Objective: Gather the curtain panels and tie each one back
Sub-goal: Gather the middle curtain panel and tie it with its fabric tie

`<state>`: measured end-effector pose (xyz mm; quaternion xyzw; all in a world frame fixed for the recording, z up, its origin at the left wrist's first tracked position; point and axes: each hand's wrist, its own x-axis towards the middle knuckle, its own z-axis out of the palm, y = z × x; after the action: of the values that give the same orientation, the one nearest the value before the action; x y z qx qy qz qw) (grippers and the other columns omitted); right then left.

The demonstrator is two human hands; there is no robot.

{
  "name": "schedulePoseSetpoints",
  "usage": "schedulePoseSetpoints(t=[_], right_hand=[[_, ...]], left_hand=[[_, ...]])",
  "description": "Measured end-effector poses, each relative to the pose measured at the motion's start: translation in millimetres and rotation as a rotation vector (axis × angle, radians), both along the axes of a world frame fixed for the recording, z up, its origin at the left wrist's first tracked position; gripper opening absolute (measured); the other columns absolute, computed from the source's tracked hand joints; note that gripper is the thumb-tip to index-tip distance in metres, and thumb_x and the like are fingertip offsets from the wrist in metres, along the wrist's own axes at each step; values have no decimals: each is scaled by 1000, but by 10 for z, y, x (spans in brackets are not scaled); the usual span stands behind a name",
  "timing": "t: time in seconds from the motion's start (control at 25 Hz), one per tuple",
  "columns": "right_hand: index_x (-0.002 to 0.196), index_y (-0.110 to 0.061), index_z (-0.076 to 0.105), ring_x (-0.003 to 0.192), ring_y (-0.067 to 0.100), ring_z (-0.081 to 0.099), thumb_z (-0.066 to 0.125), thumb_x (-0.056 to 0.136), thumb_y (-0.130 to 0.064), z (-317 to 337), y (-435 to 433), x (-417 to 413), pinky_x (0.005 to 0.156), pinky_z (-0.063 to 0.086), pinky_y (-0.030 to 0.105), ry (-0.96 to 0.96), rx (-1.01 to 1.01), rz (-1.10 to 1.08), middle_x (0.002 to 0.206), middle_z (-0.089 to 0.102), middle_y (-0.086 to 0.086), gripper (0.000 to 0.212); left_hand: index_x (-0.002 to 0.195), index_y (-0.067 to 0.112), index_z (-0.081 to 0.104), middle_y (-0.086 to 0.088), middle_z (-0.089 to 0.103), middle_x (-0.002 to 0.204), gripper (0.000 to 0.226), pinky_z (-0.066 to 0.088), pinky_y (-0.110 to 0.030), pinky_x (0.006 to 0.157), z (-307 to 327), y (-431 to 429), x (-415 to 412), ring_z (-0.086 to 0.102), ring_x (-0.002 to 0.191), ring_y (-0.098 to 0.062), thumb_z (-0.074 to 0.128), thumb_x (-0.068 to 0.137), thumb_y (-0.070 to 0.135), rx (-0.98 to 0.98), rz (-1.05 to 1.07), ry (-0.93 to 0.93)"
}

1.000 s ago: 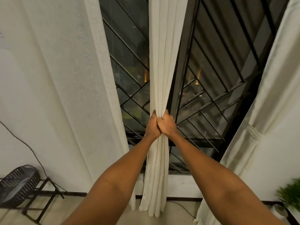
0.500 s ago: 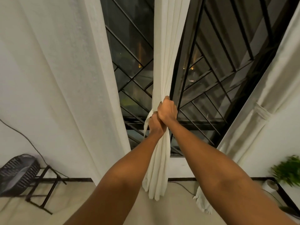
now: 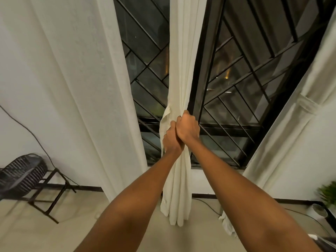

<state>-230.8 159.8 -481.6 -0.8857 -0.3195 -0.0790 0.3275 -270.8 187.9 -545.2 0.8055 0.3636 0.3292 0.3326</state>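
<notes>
Straight ahead, a cream middle curtain panel [image 3: 181, 70] hangs gathered into a narrow column before a dark barred window [image 3: 236, 79]. Both bare hands clench it at mid-height, pressed together: the right hand [image 3: 188, 129] sits slightly higher, the left hand [image 3: 171, 140] just below, each grip closed tight on the bunched cloth. A loose fold of fabric bulges out to the left above the hands. A wide left curtain panel [image 3: 81, 88] hangs loose. The right curtain panel [image 3: 283, 142] is already bound with a fabric tie-back [image 3: 309, 104].
</notes>
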Motion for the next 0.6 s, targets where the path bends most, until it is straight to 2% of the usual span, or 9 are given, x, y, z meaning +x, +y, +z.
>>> schedulePoseSetpoints(t=[0.12,0.28,0.44,0.52,0.6], right_hand=[[110,-11,61,87,25,70,49,104,-32,-221,-61,52,76,61,44,-18,-9,51,100,69,7,24],[106,-11,62,87,26,70,50,104,-33,-408,-87,140,77,61,45,-4,-27,46,99,69,7,25],[105,-12,62,88,25,69,50,103,-35,-620,95,294,78,61,44,-17,-5,41,98,69,7,26],[102,-11,62,86,25,69,50,103,-35,-848,224,380,77,61,45,-48,15,31,96,68,7,27],[98,-11,61,82,26,69,48,104,-35,-1013,356,463,74,61,46,-79,54,-1,91,68,7,28]], left_hand=[[117,15,64,-4,71,110,23,54,-34,83,-92,-64,-9,69,98,-22,59,101,30,7,88,85],[112,12,62,-6,68,107,19,58,-37,79,-239,-49,41,68,93,-22,61,101,27,-21,38,62],[109,14,60,2,66,101,16,47,-19,64,-631,86,223,63,88,-14,58,102,28,-103,26,-44],[110,11,63,-1,69,102,19,55,-26,71,-912,179,296,66,92,-18,57,102,26,-125,-22,-116],[102,10,64,1,68,96,13,53,-29,71,-1079,328,398,64,87,-14,59,101,22,-99,-60,-125]])
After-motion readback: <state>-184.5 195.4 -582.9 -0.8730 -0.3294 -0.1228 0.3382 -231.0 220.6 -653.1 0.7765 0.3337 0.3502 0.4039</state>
